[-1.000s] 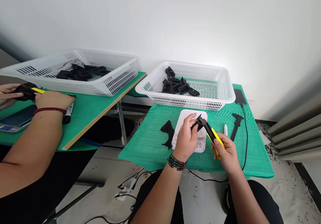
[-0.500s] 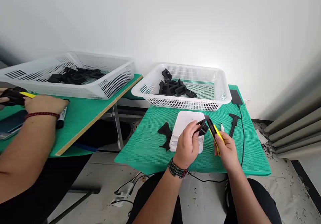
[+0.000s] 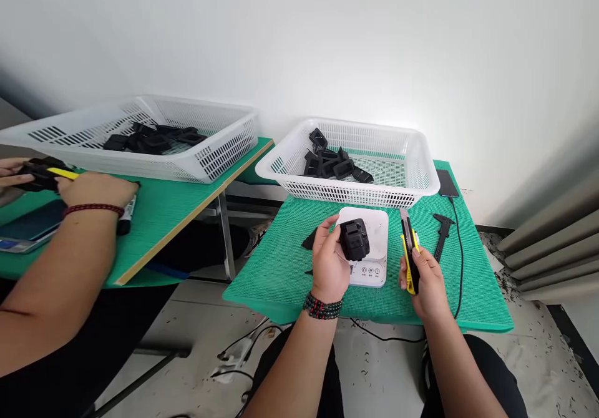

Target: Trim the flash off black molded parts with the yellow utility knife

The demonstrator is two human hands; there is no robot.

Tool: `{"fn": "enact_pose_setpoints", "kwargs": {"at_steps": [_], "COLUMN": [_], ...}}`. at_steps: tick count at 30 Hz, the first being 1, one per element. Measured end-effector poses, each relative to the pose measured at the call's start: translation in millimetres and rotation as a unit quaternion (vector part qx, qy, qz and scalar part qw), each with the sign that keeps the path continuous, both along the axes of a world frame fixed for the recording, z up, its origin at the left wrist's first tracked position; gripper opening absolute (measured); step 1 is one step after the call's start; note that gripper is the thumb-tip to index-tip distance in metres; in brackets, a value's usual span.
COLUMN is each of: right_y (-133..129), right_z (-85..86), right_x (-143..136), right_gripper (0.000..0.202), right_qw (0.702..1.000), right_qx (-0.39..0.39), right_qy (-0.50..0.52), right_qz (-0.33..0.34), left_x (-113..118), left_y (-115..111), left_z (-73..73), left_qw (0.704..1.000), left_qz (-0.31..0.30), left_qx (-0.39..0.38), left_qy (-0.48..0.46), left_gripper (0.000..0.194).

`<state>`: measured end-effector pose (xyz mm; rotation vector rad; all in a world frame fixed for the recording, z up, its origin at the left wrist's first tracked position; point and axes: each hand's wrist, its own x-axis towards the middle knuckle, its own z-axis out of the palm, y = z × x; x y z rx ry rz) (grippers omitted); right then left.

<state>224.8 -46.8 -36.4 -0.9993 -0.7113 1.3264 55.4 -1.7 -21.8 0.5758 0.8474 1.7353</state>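
My left hand (image 3: 330,259) is closed round a black molded plastic part (image 3: 354,239), held above a white digital scale (image 3: 378,234). In my right hand (image 3: 427,277) is a yellow-and-black utility knife (image 3: 409,252), its blade pointing away from me and apart from the part. Black scrap (image 3: 309,241) lies left of the scale, mostly hidden behind my left hand. A black caliper (image 3: 442,234) rests to the right of the knife. Behind the scale, a white plastic basket (image 3: 346,190) contains several similar black parts (image 3: 344,167).
Beside the basket lies a black flat device (image 3: 447,183) with a cable (image 3: 461,262) running over the green table (image 3: 281,268). On the left, a co-worker's hand (image 3: 98,193) is at another green table (image 3: 173,212) with a second white basket (image 3: 182,165) and a marker (image 3: 127,215).
The knife has moved away from the black part, to the right, and now points upward. My left hand has turned the part and shifted it slightly left.
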Motion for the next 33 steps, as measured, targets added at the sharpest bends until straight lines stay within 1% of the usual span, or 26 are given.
{"fn": "enact_pose_setpoints", "kwargs": {"at_steps": [2,4,7,11,14,16,18,20,24,29,33], "right_y": [0,0,1,3,5,5,5,5,5,6,6], "right_z": [-1.4,-2.6,-3.4,-4.4,-6.0,-6.9,-7.4,-7.6,-7.9,-9.8,-11.2], "right_x": [-1,-2,-1,3,8,11,13,13,13,14,13], "right_gripper": [0.044,0.042,0.037,0.03,0.027,0.025,0.024,0.023,0.023,0.023,0.024], "right_qw": [1.0,0.999,0.996,0.989,0.984,0.979,0.971,0.966,0.963,0.957,0.964], "right_qx": [0.002,0.001,-0.009,-0.006,0.013,0.011,-0.001,-0.008,-0.01,-0.015,0.001], "right_qy": [0.018,0.045,0.09,0.147,0.175,0.2,0.233,0.254,0.262,0.283,0.261], "right_qz": [-0.004,-0.007,-0.002,-0.014,-0.034,-0.04,-0.047,-0.053,-0.058,-0.056,-0.044], "left_x": [-4,-6,-8,-6,-3,-1,0,-1,-2,0,3], "left_y": [2,4,4,-1,-6,-8,-8,-7,-4,-3,-5], "left_z": [0.1,-0.2,-0.1,2.9,6.7,8.7,9.6,9.0,4.9,0.8,4.0], "left_qw": [0.997,0.992,0.99,0.988,0.983,0.983,0.982,0.979,0.973,0.974,0.971], "left_qz": [-0.035,-0.059,-0.069,-0.058,-0.082,-0.097,-0.096,-0.082,-0.058,-0.058,-0.069], "left_qx": [-0.027,-0.046,-0.047,-0.063,-0.08,-0.08,-0.078,-0.08,-0.081,-0.083,-0.097], "left_qy": [-0.066,-0.104,-0.11,-0.13,-0.143,-0.137,-0.141,-0.166,-0.209,-0.204,-0.209], "left_gripper": [0.036,0.036,0.035,0.037,0.04,0.039,0.036,0.033,0.028,0.024,0.024]}}
